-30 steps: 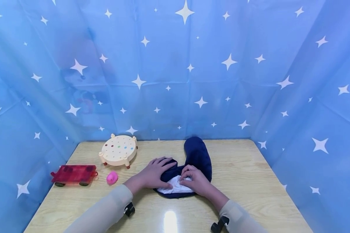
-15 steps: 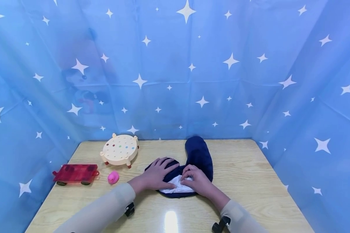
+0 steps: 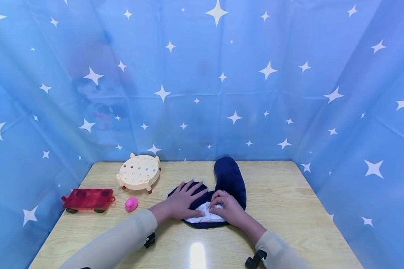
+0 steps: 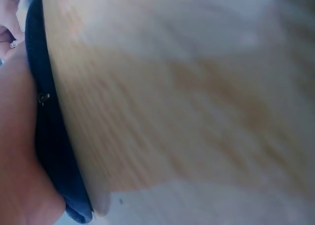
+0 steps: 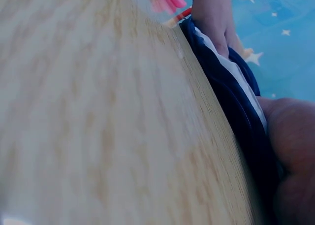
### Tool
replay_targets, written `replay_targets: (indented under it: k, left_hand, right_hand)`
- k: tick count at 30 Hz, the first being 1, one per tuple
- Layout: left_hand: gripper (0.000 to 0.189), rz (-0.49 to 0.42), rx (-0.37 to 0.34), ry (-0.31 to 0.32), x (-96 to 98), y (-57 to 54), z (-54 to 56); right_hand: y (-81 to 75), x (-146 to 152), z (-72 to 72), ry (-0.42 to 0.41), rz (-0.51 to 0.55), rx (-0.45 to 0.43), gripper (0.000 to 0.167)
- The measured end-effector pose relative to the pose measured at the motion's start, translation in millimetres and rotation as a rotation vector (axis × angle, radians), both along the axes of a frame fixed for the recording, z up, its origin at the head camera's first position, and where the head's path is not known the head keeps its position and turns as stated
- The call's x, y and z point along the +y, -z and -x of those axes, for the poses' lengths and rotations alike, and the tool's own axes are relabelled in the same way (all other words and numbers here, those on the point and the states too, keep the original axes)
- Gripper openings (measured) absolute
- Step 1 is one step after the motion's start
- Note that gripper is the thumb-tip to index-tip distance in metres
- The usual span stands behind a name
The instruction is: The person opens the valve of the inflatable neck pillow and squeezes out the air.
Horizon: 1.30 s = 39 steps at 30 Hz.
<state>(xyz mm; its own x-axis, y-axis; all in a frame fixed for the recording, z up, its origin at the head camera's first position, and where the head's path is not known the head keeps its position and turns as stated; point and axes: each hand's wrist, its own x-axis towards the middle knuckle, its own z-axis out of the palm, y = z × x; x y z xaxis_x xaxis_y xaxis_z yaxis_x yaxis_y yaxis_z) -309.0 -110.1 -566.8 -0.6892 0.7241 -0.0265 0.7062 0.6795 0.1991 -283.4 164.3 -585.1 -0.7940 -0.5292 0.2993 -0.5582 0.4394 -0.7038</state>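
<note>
A navy U-shaped neck pillow lies on the table, its near side gaping to show white lining. My left hand rests spread over the left lobe, thumb on the white lining. At the right end of this white patch, my right hand pinches at the pillow's opening with curled fingers. A small pale piece shows at its fingertips in the left wrist view. There, a small metal bit also sits on the pillow's navy edge. The right wrist view shows the white strip running between both hands.
Left of the pillow, a pink rubber duck sits on the wooden table. Farther left stands a red translucent toy wagon. A cream round pegboard on short legs is at the back left. A starry blue curtain encloses the table's back and sides.
My left hand has shifted slightly right, so some navy lobe now shows to its left. The right hand keeps its pinch in place. The head view has drifted a little.
</note>
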Motion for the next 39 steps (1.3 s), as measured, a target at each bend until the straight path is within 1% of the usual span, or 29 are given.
replay_targets:
  k: [5, 11, 20, 24, 27, 29, 31, 33, 36, 39]
  left_hand:
    - [0.088, 0.003, 0.004, 0.002, -0.4, 2.6, 0.4]
    - [0.082, 0.013, 0.020, -0.004, 0.9, 2.7, 0.8]
    - [0.082, 0.028, 0.032, -0.024, 2.8, 4.5, -0.6]
    - [0.083, 0.039, 0.030, -0.029, 2.8, 4.4, 0.7]
    - [0.084, 0.025, 0.020, -0.031, 3.1, 3.1, 2.4]
    - [0.085, -0.022, -0.009, -0.034, 3.3, 2.2, 2.8]
    - [0.083, -0.104, -0.048, -0.039, 4.3, 1.8, 3.0]
    - [0.078, -0.199, -0.092, -0.041, 6.4, 0.7, 1.7]
    - [0.059, -0.329, -0.129, -0.050, 11.4, 0.0, -0.9]
    - [0.034, -0.394, -0.135, -0.075, 16.5, 1.1, -3.6]
  right_hand:
    - [1.4, 0, -1.1, 0.008, -0.009, -0.007, 0.008]
    - [1.7, -1, 0.0, 0.007, 0.003, 0.006, 0.006]
    - [-0.7, -1, -0.5, 0.003, 0.000, -0.004, 0.008]
    - [-0.8, -1, 0.2, 0.009, -0.001, 0.001, 0.007]
    - [-1.7, -1, 0.5, 0.006, 0.002, 0.007, 0.009]
    - [-2.2, -1, 0.4, 0.004, 0.002, -0.002, 0.010]
    - [-2.8, -1, -0.3, 0.000, 0.003, -0.014, 0.011]
    - [-4.2, 0, -1.3, -0.001, 0.004, -0.030, 0.011]
    - [-6.0, 0, -1.8, -0.001, -0.002, -0.035, 0.010]
    - [-6.4, 2, -1.1, -0.004, -0.012, -0.033, 0.009]
